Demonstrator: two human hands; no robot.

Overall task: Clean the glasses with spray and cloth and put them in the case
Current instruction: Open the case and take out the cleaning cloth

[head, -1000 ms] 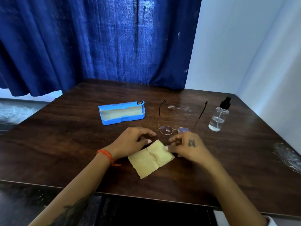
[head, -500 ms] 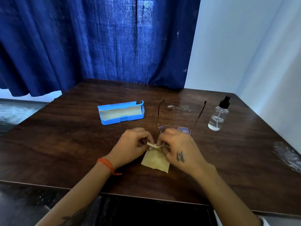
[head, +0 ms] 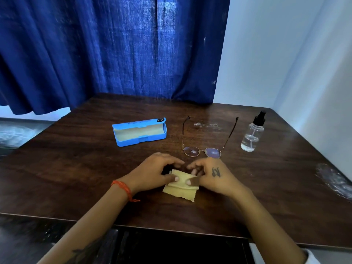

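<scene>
A yellow cleaning cloth (head: 181, 193) lies folded on the dark wooden table (head: 76, 168) near the front edge. My left hand (head: 154, 173) and my right hand (head: 211, 174) both pinch its folded upper part, thumbs on top. Just behind my hands the gold-rimmed glasses (head: 202, 151) lie with their temples open, pointing away. To the right of the glasses stands the clear spray bottle (head: 251, 133) with a black nozzle. The blue glasses case (head: 140, 131) lies open at the back left of the glasses, its cream lining showing.
A blue curtain (head: 114, 50) hangs behind the table and a white wall (head: 285, 54) closes the right side. A crumpled bit of clear plastic (head: 207, 125) lies between the glasses' temples. More clear plastic (head: 333, 180) rests near the table's right edge.
The cloth lay flat and open a second ago. Both hands have folded its far part over towards me and now hold the fold down.
</scene>
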